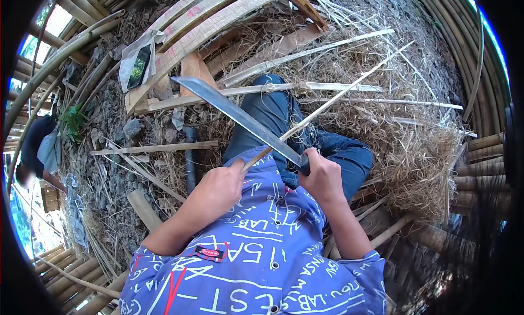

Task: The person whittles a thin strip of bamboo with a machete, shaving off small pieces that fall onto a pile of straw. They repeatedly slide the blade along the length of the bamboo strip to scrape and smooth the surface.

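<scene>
My right hand (323, 176) grips the handle of a long machete (234, 116), whose blade points up and to the left. My left hand (215, 192) holds the near end of a thin bamboo strip (338, 97) that runs up to the right. The blade edge lies across the strip close to both hands, over my knees in blue jeans (278, 113).
Bamboo shavings (415, 151) pile up on the right. Split bamboo slats (207, 20) and sticks lie ahead on stony ground. A phone in a bag (139, 64) rests upper left. Another person (38, 151) stands far left. Bamboo poles (486, 69) ring the spot.
</scene>
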A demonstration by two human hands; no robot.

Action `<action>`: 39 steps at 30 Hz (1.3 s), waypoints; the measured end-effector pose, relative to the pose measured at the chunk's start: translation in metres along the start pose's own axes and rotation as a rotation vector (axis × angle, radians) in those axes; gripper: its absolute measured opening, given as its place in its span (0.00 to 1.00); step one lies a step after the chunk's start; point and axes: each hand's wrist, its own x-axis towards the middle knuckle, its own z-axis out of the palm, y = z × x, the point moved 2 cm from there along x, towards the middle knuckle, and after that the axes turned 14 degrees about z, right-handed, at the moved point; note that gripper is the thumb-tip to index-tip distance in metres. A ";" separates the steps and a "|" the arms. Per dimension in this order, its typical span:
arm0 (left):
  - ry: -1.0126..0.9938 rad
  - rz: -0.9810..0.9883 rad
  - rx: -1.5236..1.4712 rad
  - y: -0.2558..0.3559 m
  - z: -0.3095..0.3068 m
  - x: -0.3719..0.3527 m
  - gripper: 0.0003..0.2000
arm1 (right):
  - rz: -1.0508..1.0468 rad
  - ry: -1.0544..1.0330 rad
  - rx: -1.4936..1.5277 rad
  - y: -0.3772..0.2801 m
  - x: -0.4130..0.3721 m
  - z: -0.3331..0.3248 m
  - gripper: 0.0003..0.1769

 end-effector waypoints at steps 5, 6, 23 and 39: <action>0.051 0.089 -0.011 -0.002 0.005 -0.003 0.08 | -0.003 0.094 -0.098 0.021 -0.003 -0.011 0.15; 0.051 0.083 -0.014 0.000 0.005 -0.003 0.08 | -0.034 0.133 -0.123 0.022 -0.003 -0.013 0.16; 0.047 0.014 0.008 0.003 -0.008 -0.007 0.07 | 0.120 0.206 -0.137 0.041 -0.010 -0.031 0.15; -0.036 -0.016 -0.068 0.002 0.000 -0.011 0.08 | 0.335 0.254 -0.429 0.088 0.031 -0.056 0.13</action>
